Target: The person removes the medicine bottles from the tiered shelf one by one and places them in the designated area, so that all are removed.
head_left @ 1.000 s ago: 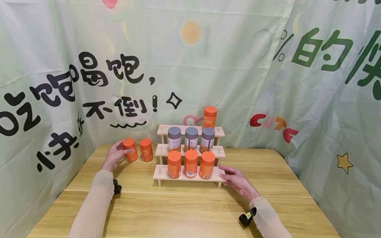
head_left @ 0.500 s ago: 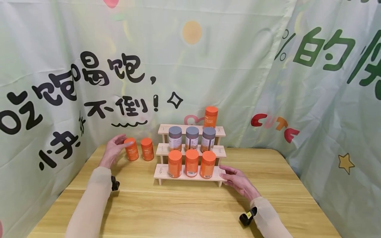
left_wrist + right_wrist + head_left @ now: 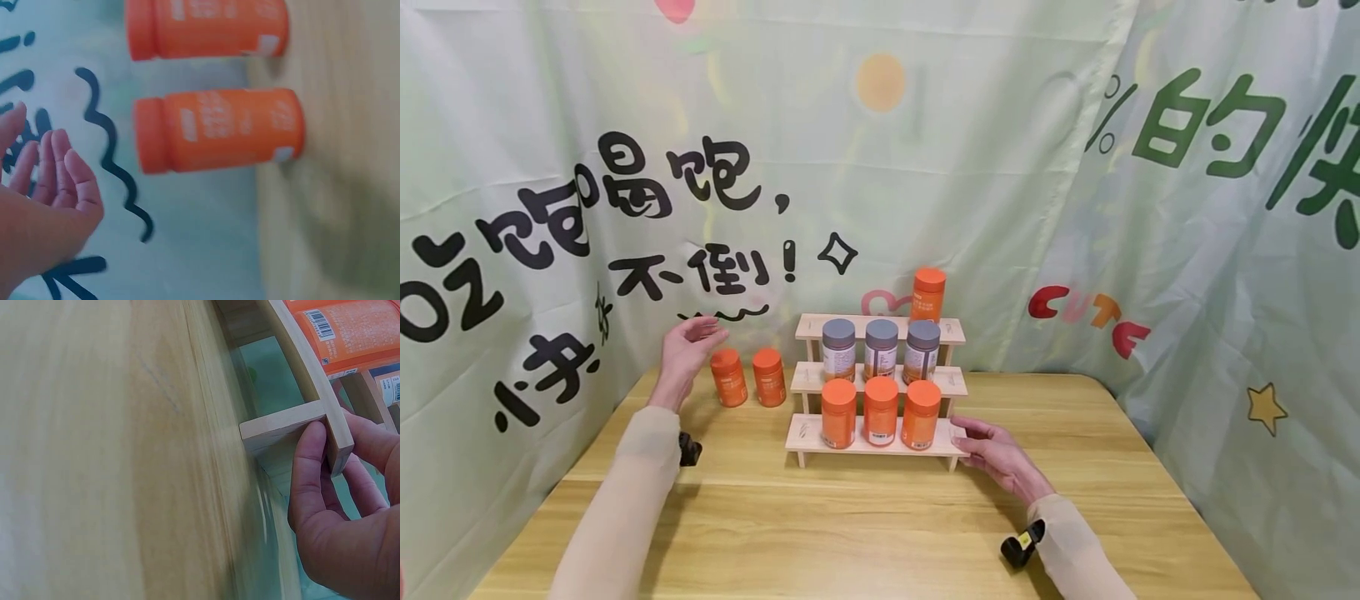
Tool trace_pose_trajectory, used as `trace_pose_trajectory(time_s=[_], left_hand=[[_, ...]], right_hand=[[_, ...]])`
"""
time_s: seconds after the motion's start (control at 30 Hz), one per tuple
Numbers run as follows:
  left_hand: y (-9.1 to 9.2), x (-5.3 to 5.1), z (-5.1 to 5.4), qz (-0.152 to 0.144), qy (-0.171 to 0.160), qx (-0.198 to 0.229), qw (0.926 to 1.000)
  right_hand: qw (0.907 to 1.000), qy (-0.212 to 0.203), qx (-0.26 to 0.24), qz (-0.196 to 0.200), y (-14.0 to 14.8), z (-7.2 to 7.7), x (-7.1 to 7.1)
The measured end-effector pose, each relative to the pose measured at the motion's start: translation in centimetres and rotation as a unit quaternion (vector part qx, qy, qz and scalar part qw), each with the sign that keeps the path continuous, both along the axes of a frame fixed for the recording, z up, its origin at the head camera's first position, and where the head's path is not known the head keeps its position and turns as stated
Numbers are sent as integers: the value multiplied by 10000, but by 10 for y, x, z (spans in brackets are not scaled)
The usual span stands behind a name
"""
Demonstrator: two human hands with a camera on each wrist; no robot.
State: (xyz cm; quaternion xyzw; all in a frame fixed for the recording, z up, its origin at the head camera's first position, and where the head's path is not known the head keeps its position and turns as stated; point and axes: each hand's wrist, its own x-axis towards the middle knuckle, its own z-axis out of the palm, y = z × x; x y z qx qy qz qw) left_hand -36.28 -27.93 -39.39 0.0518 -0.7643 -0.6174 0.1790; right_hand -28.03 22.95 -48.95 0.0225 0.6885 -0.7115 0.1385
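My left hand (image 3: 685, 354) hovers to the left of an orange jar (image 3: 728, 379) with an orange lid, touching nothing. Its fingers are relaxed and slightly bent; the left wrist view shows a gap between the hand (image 3: 53, 200) and the jar (image 3: 219, 131). A second orange jar (image 3: 769, 379) stands upright close by on the right. With my right hand (image 3: 1000, 458) I pinch the right end of the lowest step of a three-step wooden display rack (image 3: 806, 432). In the right wrist view, the thumb lies under the board by its leg (image 3: 284, 422), with fingers on the other side.
Orange jars (image 3: 880, 414) line the bottom step, grey-lidded jars (image 3: 881, 350) the middle one. One orange jar (image 3: 928, 296) stands at the right of the top step. A printed fabric curtain (image 3: 970, 208) hangs behind the wooden table (image 3: 850, 533).
My left hand has let go of the left orange jar and moved up and away from it. That jar stays standing where it was. My right hand keeps its hold on the rack.
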Motion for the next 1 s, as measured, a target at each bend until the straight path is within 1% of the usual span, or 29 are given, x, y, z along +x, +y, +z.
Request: trace_pose_trajectory(time_s=[0.17, 0.27, 0.33, 0.43, 0.5, 0.57, 0.67, 0.87, 0.93, 1.0], left_hand=[[13, 1, 19, -361, -303, 39, 9989], [24, 2, 31, -485, -480, 10, 9977], [33, 1, 39, -509, -554, -49, 9972], [49, -2, 50, -659, -595, -74, 9960], [59, -4, 56, -818, -623, -189, 9945], [71, -6, 61, -999, -606, -253, 9928], [87, -10, 68, -1161, -641, -388, 9904], [113, -14, 83, -1222, -655, -218, 9901], [123, -14, 89, -1309, -650, -169, 9891], [135, -14, 96, -1455, -619, -129, 9873]], right_hand=[[10000, 28, -2, -39, 0, -1, -2], [10000, 30, 8, -56, 0, -1, -2], [10000, 35, 10, -40, 0, -1, -2], [10000, 31, -6, -62, -1, -1, -1], [10000, 23, -4, -74, -1, -1, -1], [10000, 19, 18, -94, 0, -1, 0], [9999, 44, 68, -67, 1, -3, 0], [10000, 36, 39, -51, -2, -6, -1], [10000, 21, 16, -86, -2, -5, -1], [9999, 49, -8, -92, -1, -4, -1]])
